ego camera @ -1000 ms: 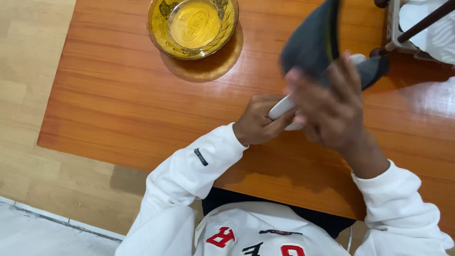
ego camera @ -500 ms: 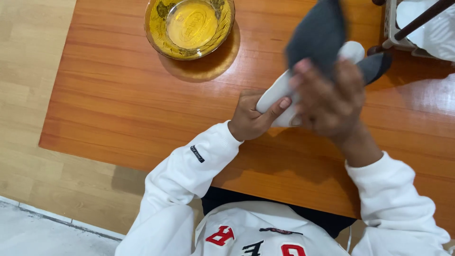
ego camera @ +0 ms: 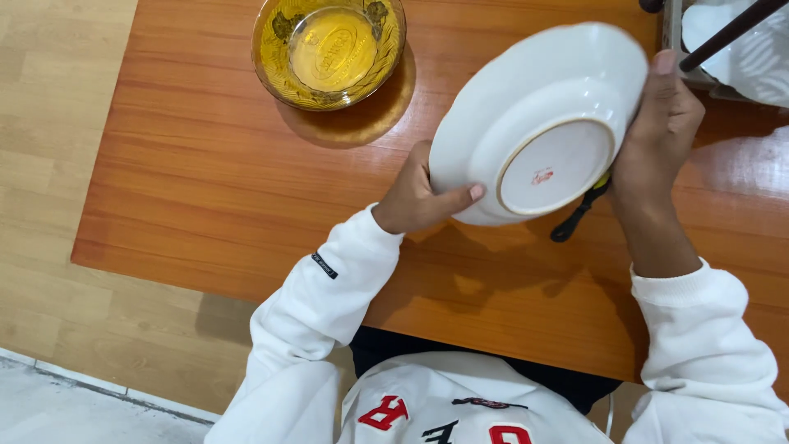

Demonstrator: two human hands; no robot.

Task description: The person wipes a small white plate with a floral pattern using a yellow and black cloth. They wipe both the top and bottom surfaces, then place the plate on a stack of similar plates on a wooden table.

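White and glazed, the plate (ego camera: pixel 538 123) is held above the bench (ego camera: pixel 214 181) with its underside and foot ring facing the camera, its oval outline running from lower left to upper right. The left hand (ego camera: pixel 415 197) pinches its lower-left rim; the right hand (ego camera: pixel 657 136) clasps the opposite edge. An amber glass bowl (ego camera: pixel 329 51) sits well apart.

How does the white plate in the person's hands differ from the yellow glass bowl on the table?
The white plate is opaque, while the yellow glass bowl is see-through. The plate is held up and tilted, underside toward the camera, by the left hand and right hand; the bowl sits upright on the wooden table, untouched. The plate looks wider. Both are round dishes.
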